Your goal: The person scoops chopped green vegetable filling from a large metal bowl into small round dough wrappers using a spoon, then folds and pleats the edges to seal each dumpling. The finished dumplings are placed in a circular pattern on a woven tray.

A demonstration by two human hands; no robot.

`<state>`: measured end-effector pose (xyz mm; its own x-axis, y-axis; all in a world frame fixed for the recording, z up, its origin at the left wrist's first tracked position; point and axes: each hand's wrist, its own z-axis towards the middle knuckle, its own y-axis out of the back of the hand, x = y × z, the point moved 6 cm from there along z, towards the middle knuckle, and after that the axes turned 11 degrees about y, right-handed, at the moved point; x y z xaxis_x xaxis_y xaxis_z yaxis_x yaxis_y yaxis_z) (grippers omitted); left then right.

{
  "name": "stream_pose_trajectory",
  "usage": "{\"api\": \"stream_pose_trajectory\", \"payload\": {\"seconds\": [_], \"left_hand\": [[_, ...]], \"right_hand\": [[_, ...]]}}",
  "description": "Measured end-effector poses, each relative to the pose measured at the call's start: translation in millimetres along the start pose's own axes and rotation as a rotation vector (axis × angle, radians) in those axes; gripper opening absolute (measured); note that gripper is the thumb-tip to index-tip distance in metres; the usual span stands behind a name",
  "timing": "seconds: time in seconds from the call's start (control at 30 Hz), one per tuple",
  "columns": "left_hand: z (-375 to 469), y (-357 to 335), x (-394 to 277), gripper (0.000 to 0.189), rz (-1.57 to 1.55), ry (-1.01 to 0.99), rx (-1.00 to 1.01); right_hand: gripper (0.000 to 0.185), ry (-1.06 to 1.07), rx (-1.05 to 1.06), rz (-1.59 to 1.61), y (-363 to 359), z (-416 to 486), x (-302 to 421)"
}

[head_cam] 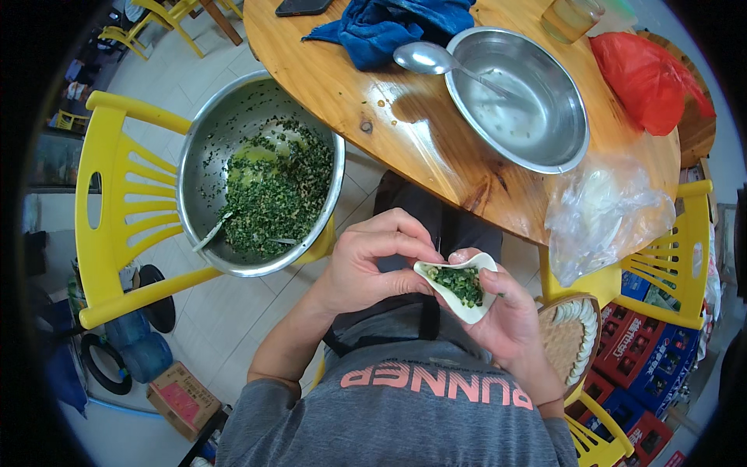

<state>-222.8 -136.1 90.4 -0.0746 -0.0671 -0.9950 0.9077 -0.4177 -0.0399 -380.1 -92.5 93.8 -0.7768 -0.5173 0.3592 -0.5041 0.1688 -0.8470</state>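
Note:
A white dumpling wrapper [480,312] holding chopped green filling [462,284] lies folded partway up in my right hand [513,318], its thumb on the near right rim. My left hand [379,257] pinches the wrapper's left edge between thumb and fingertips. The wrapper's top stands open. To the left, a large steel bowl [201,157] on a yellow chair contains more chopped green filling, with a light-coloured utensil handle [212,232] leaning on its rim. Right of my hands, a round woven tray [551,344] bears a curved row of shaped dumplings [583,344].
On the wooden table [408,140] are a steel basin [519,99] of cloudy liquid with a large spoon [429,58], a blue cloth [379,32], a red plastic bag [642,82], a glass [571,20] and a phone [302,6]. A clear plastic bag [607,210] overhangs the edge.

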Motion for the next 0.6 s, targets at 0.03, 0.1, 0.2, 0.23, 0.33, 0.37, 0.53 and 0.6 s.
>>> {"api": "stream_pose_trajectory", "payload": {"seconds": [0.03,0.1,0.2,0.23,0.33,0.37,0.53,0.6], "left_hand": [[0.0,-0.3,0.8,0.036,0.015,-0.004,-0.007],[0.1,-0.9,1.7,0.034,0.02,-0.022,-0.022],[-1.1,-0.7,1.4,0.032,0.0,-0.057,-0.055],[-1.9,-0.8,1.1,0.031,-0.003,-0.072,-0.069],[-5.1,-1.6,2.5,0.028,-0.036,-0.082,-0.111],[-6.1,-1.7,3.4,0.027,-0.045,-0.077,-0.126],[-7.0,-2.6,1.8,0.026,-0.095,-0.139,-0.135],[-5.7,-2.3,-0.1,0.024,-0.079,-0.151,-0.143]], "right_hand": [[0.042,-0.009,-0.004,0.013,0.2,-0.7,1.0],[0.043,-0.021,-0.015,0.026,0.4,-2.6,2.3],[0.043,-0.033,-0.02,0.038,-0.7,-3.4,2.3],[0.043,-0.033,-0.014,0.046,-1.5,-3.2,2.3],[0.043,-0.026,0.004,0.054,-3.8,-3.4,3.3],[0.042,-0.017,0.02,0.048,-5.0,-3.5,4.0],[0.04,-0.025,-0.004,0.034,-3.0,-4.0,1.9],[0.039,-0.028,-0.015,0.041,-1.4,-3.9,0.6]]}}
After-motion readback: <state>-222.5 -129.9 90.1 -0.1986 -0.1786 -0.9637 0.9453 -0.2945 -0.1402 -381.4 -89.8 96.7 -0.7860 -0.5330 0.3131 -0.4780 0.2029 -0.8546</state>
